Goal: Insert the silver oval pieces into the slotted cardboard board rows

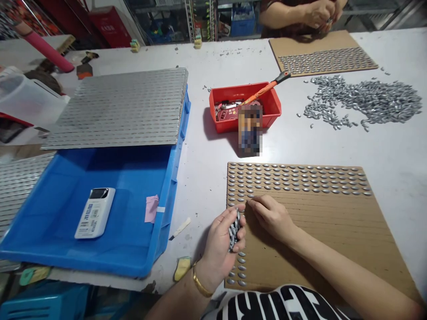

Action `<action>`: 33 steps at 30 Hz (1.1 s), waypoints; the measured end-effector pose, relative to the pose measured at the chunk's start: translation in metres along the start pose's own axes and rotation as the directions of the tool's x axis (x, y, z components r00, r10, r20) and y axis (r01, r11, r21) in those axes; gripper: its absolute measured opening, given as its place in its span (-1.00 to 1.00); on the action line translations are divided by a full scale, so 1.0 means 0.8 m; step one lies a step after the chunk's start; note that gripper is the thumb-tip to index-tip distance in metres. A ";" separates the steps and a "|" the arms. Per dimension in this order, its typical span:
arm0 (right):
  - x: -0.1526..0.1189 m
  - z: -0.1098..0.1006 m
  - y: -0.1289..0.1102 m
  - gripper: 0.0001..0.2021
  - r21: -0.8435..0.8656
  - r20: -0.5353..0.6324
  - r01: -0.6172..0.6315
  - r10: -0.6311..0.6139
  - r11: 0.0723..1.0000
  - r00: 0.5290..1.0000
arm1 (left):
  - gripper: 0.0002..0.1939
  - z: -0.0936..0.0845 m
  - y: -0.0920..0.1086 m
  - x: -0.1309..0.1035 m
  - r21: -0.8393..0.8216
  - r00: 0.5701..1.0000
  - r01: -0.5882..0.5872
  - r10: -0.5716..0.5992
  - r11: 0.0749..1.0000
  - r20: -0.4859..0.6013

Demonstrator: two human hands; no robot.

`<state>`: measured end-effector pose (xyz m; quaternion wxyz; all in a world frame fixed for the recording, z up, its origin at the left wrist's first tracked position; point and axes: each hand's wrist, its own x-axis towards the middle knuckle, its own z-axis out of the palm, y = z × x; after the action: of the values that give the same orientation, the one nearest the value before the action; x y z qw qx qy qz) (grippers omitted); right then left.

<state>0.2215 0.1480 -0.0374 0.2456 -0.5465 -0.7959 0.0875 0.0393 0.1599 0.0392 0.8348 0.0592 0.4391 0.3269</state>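
Observation:
A brown board (320,231) lies before me, with rows of small silver oval pieces (287,174) along its far edge and more down its left side. My left hand (222,238) is curled around a handful of the same silver pieces (234,231) above the board's left edge. Just right of it, my right hand (271,217) is pinched low over the board, below the lowest row at the left. Its fingertips hide whatever they hold. A loose pile of silver pieces (387,100) lies at the back right.
At the left, a blue crate (130,249) holds a white device (95,213), with a silver-covered panel (123,109) across its far part. A red bin (225,124) with an orange-handled tool (263,92) stands mid-table. Across the table, a person's hands (320,15) are above another board (313,44).

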 end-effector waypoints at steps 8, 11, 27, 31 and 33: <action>0.007 -0.011 -0.002 -0.73 0.040 0.035 -0.005 0.004 0.999 0.999 | -0.67 -0.002 -0.006 -0.001 0.111 1.000 0.002 0.000 0.994 -0.016; 0.009 -0.022 -0.004 -0.77 0.228 0.026 -0.078 0.074 0.970 0.997 | -0.67 -0.004 -0.009 0.001 0.118 1.000 0.012 -0.010 0.993 -0.016; 0.003 -0.057 -0.038 -0.84 0.868 0.272 -0.332 0.206 0.370 0.940 | -0.67 -0.006 -0.027 0.003 0.146 0.990 0.102 -0.114 0.984 0.080; -0.002 -0.062 -0.040 -0.85 0.826 0.177 -0.242 0.173 0.509 0.969 | -0.67 -0.004 -0.031 0.001 0.126 0.975 0.183 -0.196 0.975 0.107; -0.003 -0.065 -0.037 -0.85 0.765 0.121 -0.202 0.171 0.612 0.978 | -0.68 -0.004 -0.031 0.000 0.112 0.973 0.194 -0.206 0.975 0.108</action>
<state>0.2230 0.1280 0.0188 0.4312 -0.4664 -0.6244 0.4546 0.0493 0.1400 0.0274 0.8840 0.0761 0.4084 0.2144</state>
